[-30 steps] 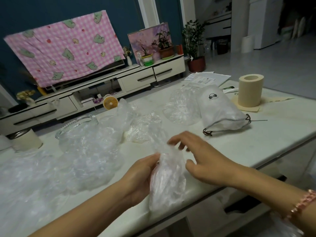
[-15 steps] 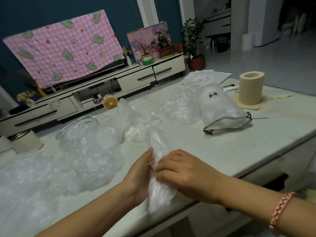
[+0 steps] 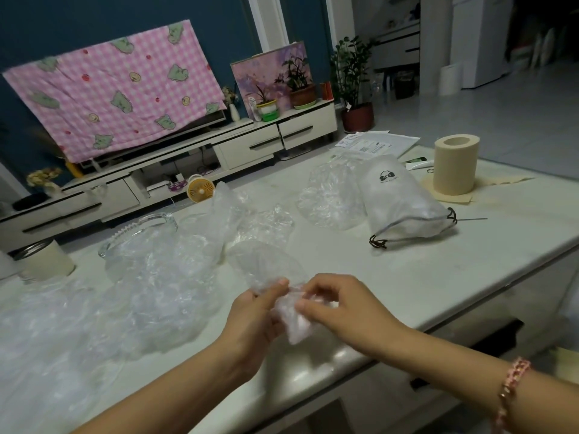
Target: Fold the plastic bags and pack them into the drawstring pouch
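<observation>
Near the table's front edge I hold a clear plastic bag [image 3: 289, 321], bunched into a narrow bundle. My left hand [image 3: 253, 324] grips it from the left with thumb and fingers. My right hand [image 3: 338, 308] pinches the bundle from the right, its fingers curled over the top. The bag's loose end [image 3: 266, 261] fans out on the table beyond my hands. The white drawstring pouch [image 3: 401, 202] lies on its side at the right, its mouth and dark cord [image 3: 380, 242] facing me. More crumpled clear bags [image 3: 150, 286] cover the left of the table.
A beige roll [image 3: 456, 164] stands at the far right on a paper sheet. Another crumpled bag [image 3: 329, 198] lies left of the pouch. A glass dish [image 3: 138, 233] and a tin [image 3: 44, 261] sit at the left. Papers [image 3: 376, 142] lie at the far edge of the pale table [image 3: 438, 277].
My right hand came in from open above the bag to pinching it. The long hanging bag has been gathered into a shorter bundle between both hands.
</observation>
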